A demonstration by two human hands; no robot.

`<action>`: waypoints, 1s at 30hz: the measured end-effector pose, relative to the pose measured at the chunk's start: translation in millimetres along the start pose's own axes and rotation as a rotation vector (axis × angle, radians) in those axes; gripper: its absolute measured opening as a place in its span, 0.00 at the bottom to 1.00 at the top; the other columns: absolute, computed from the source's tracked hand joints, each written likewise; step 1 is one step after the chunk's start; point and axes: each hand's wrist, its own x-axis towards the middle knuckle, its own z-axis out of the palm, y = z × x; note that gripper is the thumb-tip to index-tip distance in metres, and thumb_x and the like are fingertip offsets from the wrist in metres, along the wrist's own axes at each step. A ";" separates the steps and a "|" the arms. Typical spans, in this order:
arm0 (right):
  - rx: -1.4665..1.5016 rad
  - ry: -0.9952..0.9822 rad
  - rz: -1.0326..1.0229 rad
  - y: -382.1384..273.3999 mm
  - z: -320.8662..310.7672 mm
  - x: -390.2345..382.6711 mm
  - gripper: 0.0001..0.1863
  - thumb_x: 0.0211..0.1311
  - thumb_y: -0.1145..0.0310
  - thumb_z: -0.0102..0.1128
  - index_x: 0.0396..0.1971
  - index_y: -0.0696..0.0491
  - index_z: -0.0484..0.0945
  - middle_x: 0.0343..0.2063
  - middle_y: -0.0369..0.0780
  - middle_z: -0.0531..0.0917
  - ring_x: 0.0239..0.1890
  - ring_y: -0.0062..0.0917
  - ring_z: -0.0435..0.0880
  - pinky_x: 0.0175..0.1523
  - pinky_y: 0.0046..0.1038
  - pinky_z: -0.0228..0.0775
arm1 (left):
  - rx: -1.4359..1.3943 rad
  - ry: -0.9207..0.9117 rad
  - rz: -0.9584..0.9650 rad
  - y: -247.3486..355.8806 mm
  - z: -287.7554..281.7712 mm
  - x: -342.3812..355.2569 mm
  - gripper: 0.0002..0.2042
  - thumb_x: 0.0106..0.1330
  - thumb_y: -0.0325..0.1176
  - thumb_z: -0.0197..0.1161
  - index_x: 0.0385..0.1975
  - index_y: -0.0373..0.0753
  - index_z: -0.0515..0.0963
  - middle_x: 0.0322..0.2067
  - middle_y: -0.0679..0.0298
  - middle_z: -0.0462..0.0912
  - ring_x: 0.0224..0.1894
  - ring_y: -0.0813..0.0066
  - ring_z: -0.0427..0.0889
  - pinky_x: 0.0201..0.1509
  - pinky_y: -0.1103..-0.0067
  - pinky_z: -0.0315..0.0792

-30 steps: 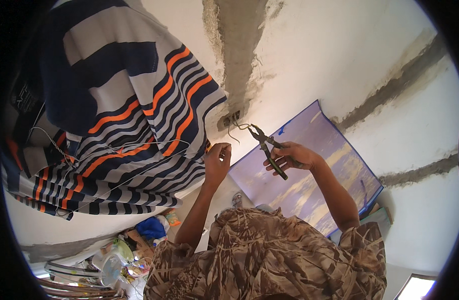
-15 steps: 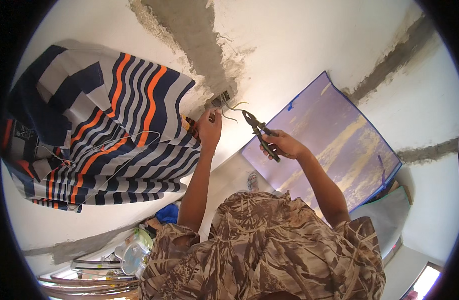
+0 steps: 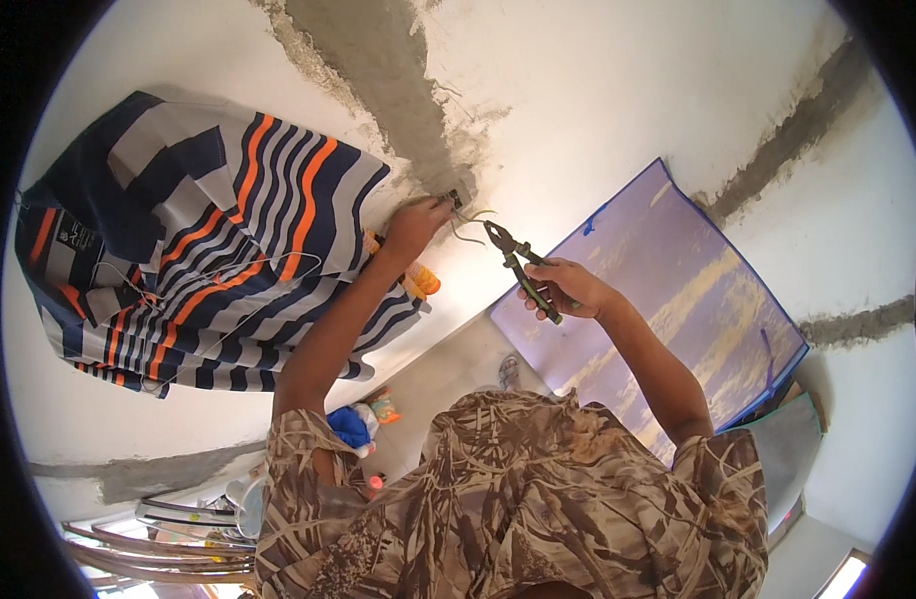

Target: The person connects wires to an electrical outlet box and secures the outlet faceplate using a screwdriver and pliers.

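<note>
My left hand [image 3: 420,222] is closed, fingertips at a small recessed wall box [image 3: 456,199] in a grey cement patch; what they pinch is too small to make out. Short wires [image 3: 468,232] curl out of the box. My right hand [image 3: 558,290] grips green-and-black pliers [image 3: 518,262], whose jaws are just right of the wires, near their ends; I cannot tell whether they touch.
A striped navy, grey and orange shirt [image 3: 198,240] hangs at left, with an orange object [image 3: 423,283] behind it. A purple sheet [image 3: 657,309] leans on the wall at right, before a grey board [image 3: 792,459]. Low left lie a blue bundle [image 3: 348,424] and clutter.
My left hand has moved up and right to the box, its forearm now more slanted. My right hand with the pliers sits a little higher than a second ago. The view has shifted.
</note>
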 end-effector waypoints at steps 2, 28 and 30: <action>0.036 -0.011 -0.015 5.6 -3.9 2.7 0.14 0.70 0.60 0.54 0.42 0.56 0.71 0.32 0.42 0.80 0.29 0.25 0.81 0.30 0.31 0.76 | 0.031 0.010 0.051 5.0 -2.6 4.8 0.13 0.65 0.39 0.61 0.47 0.43 0.81 0.41 0.56 0.82 0.40 0.56 0.82 0.42 0.67 0.77; 0.193 -0.013 -0.056 70.3 7.1 17.6 0.13 0.73 0.60 0.50 0.47 0.54 0.69 0.32 0.40 0.79 0.31 0.25 0.79 0.30 0.29 0.73 | -0.032 -0.096 -0.044 5.3 2.8 -22.6 0.21 0.67 0.34 0.56 0.61 0.54 0.72 0.29 0.55 0.80 0.30 0.55 0.82 0.34 0.64 0.76; 0.220 -0.038 -0.067 80.0 2.0 24.1 0.13 0.73 0.60 0.51 0.47 0.53 0.69 0.32 0.40 0.79 0.31 0.25 0.79 0.30 0.29 0.72 | -0.123 -0.047 -0.032 2.2 12.9 -29.6 0.25 0.65 0.32 0.57 0.64 0.55 0.70 0.31 0.54 0.81 0.29 0.53 0.81 0.33 0.63 0.76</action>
